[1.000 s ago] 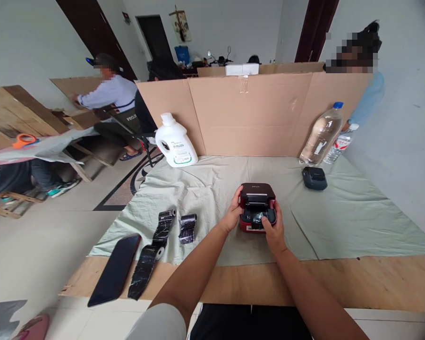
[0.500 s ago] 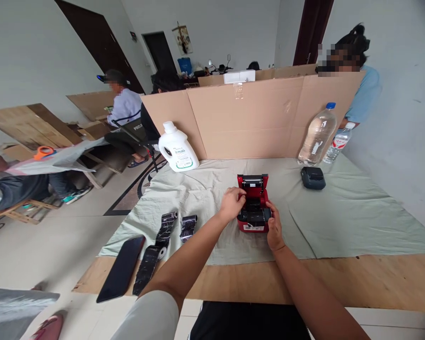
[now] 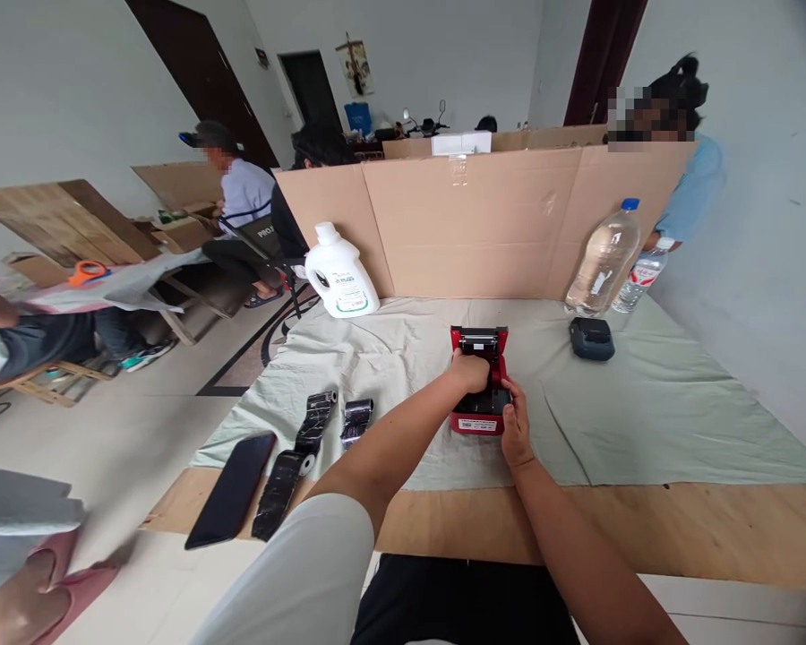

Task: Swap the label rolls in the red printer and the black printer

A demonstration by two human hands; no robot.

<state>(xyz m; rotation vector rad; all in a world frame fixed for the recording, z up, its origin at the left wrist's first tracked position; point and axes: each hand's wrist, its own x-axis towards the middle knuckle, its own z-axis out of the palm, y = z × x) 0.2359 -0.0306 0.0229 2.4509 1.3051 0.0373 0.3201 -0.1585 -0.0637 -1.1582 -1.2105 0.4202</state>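
Observation:
A small red label printer (image 3: 478, 345) stands on the pale green cloth (image 3: 403, 358) with its lid tipped up and back. My left hand (image 3: 471, 371) reaches down into the printer's open compartment, fingers curled over what lies inside, which is hidden. My right hand (image 3: 514, 428) holds the printer's front right corner. Two black rolls (image 3: 356, 421) with loose strips (image 3: 312, 425) lie on the cloth to the left.
A black phone (image 3: 230, 489) lies at the table's left front edge. A white jug (image 3: 339, 273), a big water bottle (image 3: 603, 260), a small bottle (image 3: 636, 279) and a black device (image 3: 591, 339) stand before a cardboard screen (image 3: 484, 219). Other people sit beyond.
The printer's lid went from half raised to fully up. My left hand moved from the printer's left side into the open compartment. My right hand shifted from the front to the right corner.

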